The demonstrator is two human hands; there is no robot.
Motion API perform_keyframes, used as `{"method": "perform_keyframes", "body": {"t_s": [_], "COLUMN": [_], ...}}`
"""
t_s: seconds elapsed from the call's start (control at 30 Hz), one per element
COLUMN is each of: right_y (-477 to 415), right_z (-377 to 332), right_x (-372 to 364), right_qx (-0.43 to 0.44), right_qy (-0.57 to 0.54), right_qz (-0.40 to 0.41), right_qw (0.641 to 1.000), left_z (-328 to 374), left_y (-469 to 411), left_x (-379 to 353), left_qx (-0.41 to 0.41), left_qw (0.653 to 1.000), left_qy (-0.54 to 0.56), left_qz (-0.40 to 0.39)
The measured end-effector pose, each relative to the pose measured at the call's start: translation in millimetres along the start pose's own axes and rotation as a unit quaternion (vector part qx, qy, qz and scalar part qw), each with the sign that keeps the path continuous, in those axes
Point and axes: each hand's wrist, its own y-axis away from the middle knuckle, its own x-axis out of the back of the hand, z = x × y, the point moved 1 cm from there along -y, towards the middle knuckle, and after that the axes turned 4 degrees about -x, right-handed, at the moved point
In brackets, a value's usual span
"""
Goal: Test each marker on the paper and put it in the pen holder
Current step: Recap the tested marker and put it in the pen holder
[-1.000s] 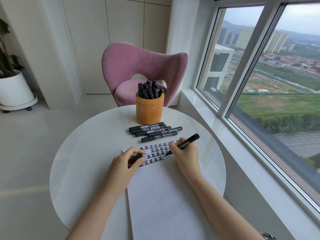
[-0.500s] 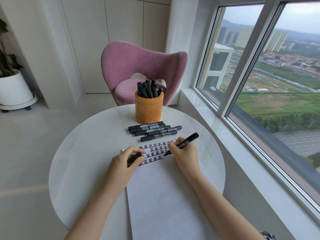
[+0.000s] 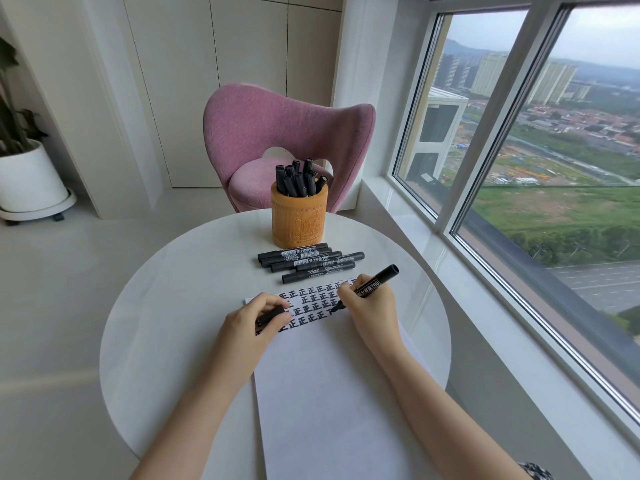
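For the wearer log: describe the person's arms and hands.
Both forearms are bare: no sleeves, watch or bracelet. The left hand and right hand show no gloves or rings. A scrap of dark patterned fabric shows at the bottom edge by the right arm.

Both bare forearms are angling in from below, drawing closer toward the hands. The left hand (image 3: 254, 323) is sitting knuckles-up, fingers and thumb curling round a cap (image 3: 271, 315). The right hand (image 3: 372, 304) is pinching a marker (image 3: 377, 283) in a writing grip, tip pointing down-left.
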Motion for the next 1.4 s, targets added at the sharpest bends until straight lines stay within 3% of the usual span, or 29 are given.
{"method": "perform_keyframes", "body": {"t_s": [1.4], "right_y": [-1.0], "right_z": [4.8], "right_x": [-1.1], "right_qx": [0.014], "right_qy": [0.004], "right_qz": [-0.017], "right_qw": [1.000], "left_z": [-3.2], "left_y": [-1.4], "left_x": [-2.2], "left_qx": [-0.003], "left_qw": [1.000], "left_qy": [-0.002], "left_qz": [0.005]}}
